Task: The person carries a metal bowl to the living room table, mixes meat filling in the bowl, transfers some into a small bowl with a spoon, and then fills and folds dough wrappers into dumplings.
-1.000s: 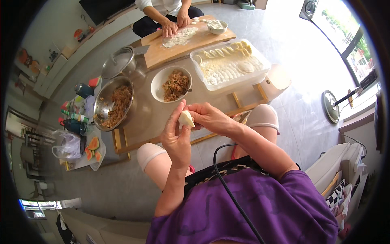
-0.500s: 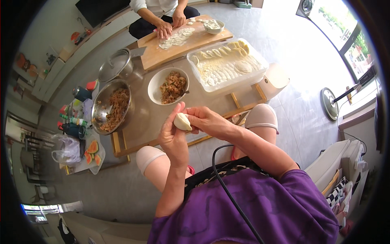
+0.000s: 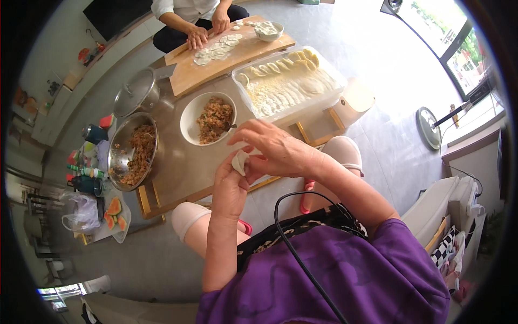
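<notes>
A pale dough dumpling sits in my left hand, whose fingers are closed around it above the table's near edge. My right hand is beside and partly over it, with fingers lifted and spread and the thumb close against the dumpling's right side. Whether that thumb presses the dough is hard to tell. Just beyond my hands stands a white bowl of minced filling with a utensil handle at its rim. To its right, a clear plastic tub holds rows of dumplings on flour.
Left of the bowl are a steel basin of filling and a lidded pot. Across the table, another person's hands touch wrappers on a wooden board. Watermelon slices and a plastic bag lie far left.
My right hand's fingers have lifted and spread away from the dumpling, which stays in my left hand. The whole view has shifted, moving the table slightly left and up.
</notes>
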A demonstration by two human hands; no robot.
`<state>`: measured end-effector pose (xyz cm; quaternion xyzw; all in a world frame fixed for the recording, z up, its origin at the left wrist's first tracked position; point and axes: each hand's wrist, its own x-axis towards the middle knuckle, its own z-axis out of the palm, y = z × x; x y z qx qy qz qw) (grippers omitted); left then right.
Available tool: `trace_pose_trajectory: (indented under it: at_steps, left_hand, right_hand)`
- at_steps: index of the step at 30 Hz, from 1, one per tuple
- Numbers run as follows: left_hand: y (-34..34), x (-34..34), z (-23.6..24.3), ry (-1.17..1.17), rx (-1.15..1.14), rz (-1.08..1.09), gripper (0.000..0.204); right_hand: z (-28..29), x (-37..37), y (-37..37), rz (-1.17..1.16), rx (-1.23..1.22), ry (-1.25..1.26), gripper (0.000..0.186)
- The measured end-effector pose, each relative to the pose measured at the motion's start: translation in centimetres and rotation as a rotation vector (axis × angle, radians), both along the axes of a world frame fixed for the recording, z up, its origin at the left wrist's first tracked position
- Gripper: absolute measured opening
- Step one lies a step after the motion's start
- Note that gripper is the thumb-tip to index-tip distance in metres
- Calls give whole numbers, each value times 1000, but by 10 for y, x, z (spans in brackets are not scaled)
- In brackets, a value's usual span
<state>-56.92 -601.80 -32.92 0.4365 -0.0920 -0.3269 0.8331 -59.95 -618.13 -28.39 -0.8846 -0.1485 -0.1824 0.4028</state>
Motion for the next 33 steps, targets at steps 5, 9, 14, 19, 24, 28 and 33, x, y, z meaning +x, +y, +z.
trace_pose_trajectory:
  at_steps: [5, 9, 14, 19, 24, 28, 33]
  left_hand:
    - [-11, 4, -3, 112, 22, -56, 36]
    - [-9, 18, -20, 186, -79, -189, 31]
    - [5, 30, -49, 202, -23, -167, 30]
    - [26, 32, -86, 254, 84, -91, 28]
    - [42, 33, -100, 279, 129, -50, 27]
    - [52, 37, -112, 293, 132, -31, 27]
    - [50, 37, -110, 290, 116, -25, 26]
  right_hand:
    - [-8, 11, -12, 227, -9, 237, 29]
    - [-24, 29, -36, -57, 36, 203, 24]
    - [-43, 74, -107, -536, -71, 360, 23]
    - [-76, 121, -175, -781, -333, 290, 32]
    - [-83, 137, -186, -903, -674, 378, 28]
    - [-79, 142, -179, -900, -687, 410, 28]
    - [-89, 143, -195, -914, -563, 402, 28]
